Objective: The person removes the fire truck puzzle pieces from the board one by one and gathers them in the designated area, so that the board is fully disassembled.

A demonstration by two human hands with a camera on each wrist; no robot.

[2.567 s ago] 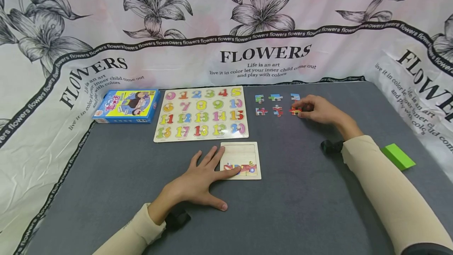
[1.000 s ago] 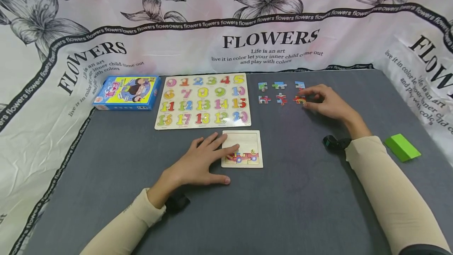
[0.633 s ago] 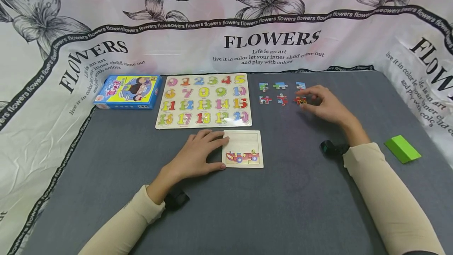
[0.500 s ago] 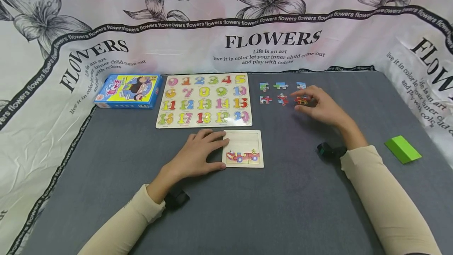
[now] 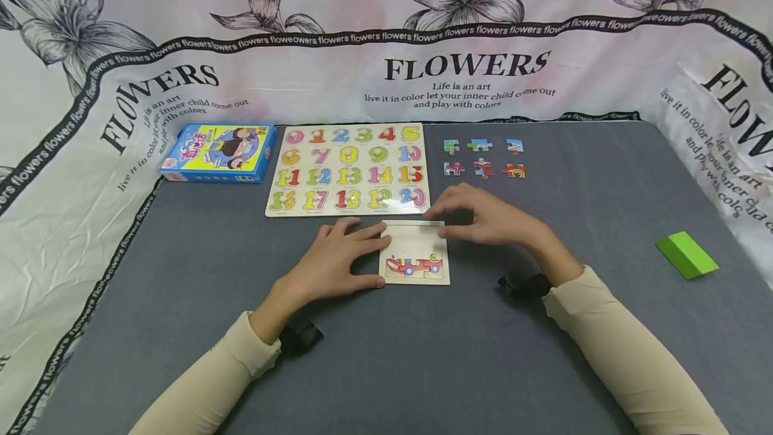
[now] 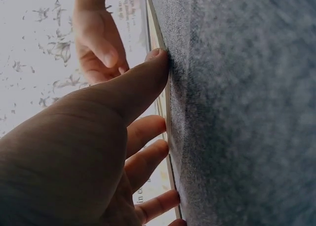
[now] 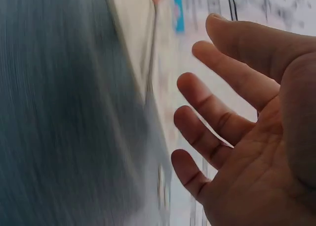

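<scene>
A small wooden puzzle tray [image 5: 413,235] lies flat on the grey table, with joined pieces forming a red vehicle [image 5: 414,266] along its lower part. At its left edge rests my left hand [image 5: 329,264], thumb by the near corner and fingers by the far one. In the left wrist view, that thumb [image 6: 143,85] meets the tray's edge. My right hand [image 5: 492,217] hovers by the tray's far right corner with nothing in it. Its fingers [image 7: 202,132] are spread and loosely bent in the right wrist view, which is blurred.
Several loose puzzle pieces [image 5: 483,168] lie in two rows at the back right. A number board [image 5: 348,165] stands behind the tray, and left of it is a blue-and-yellow box [image 5: 219,153]. A green block [image 5: 687,254] sits at the far right.
My right hand has left the loose pieces and come left and nearer, to the tray's corner. The left hand has drawn back from the tray's surface to its left edge.
</scene>
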